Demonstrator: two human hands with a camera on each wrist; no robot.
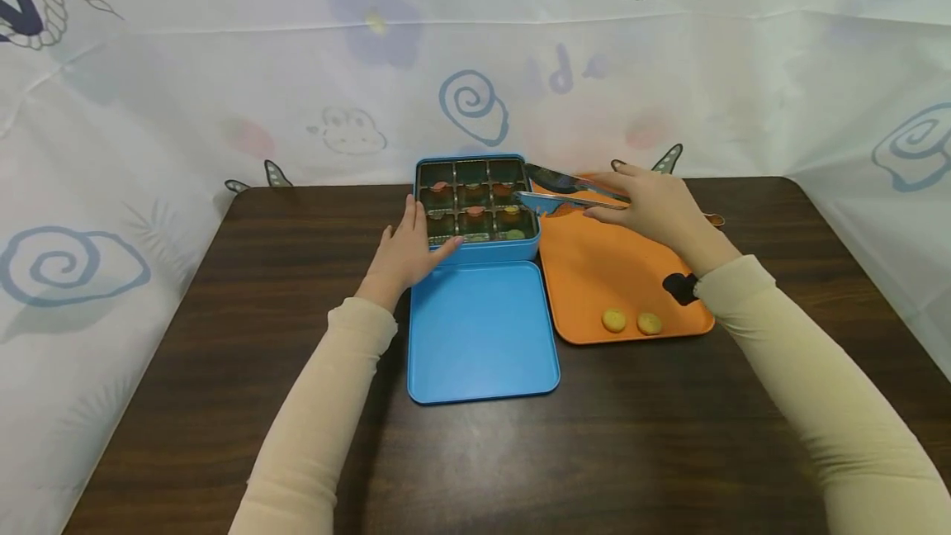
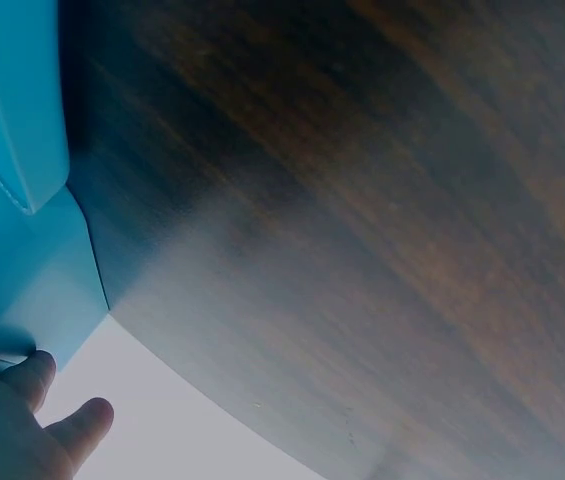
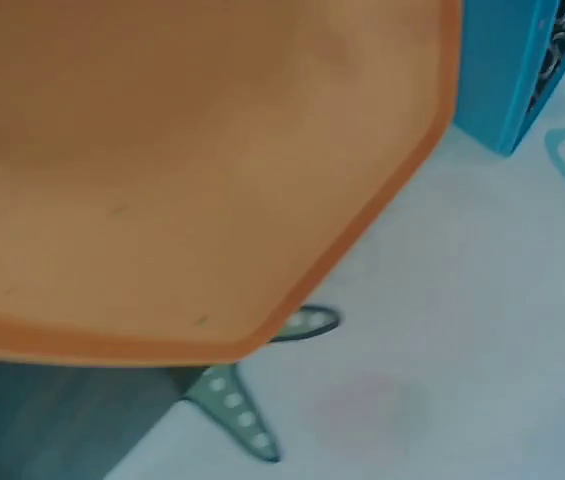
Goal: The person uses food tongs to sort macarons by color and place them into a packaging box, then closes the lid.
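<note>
A blue tin box [image 1: 483, 251] holds a dark divided insert [image 1: 475, 198], with small reddish, yellow and green pieces in its compartments. Along the box's left side lie the straight fingers of my left hand [image 1: 404, 253], thumb stretched out along the front edge. The left wrist view catches two of its fingertips [image 2: 30, 378] beside blue surfaces. My right hand [image 1: 657, 205] grips metal tongs [image 1: 559, 180] over the far part of an orange tray [image 1: 609, 254]. The tong arms are spread apart, their tips at the box's right rim with nothing visible between them.
Two round yellow cookies [image 1: 613, 320] lie near the tray's front edge. A flat blue lid [image 1: 483, 337] rests directly in front of the box. Dark wooden table [image 1: 475, 469] surrounds these things, and a patterned white cloth [image 1: 297, 81] hangs behind.
</note>
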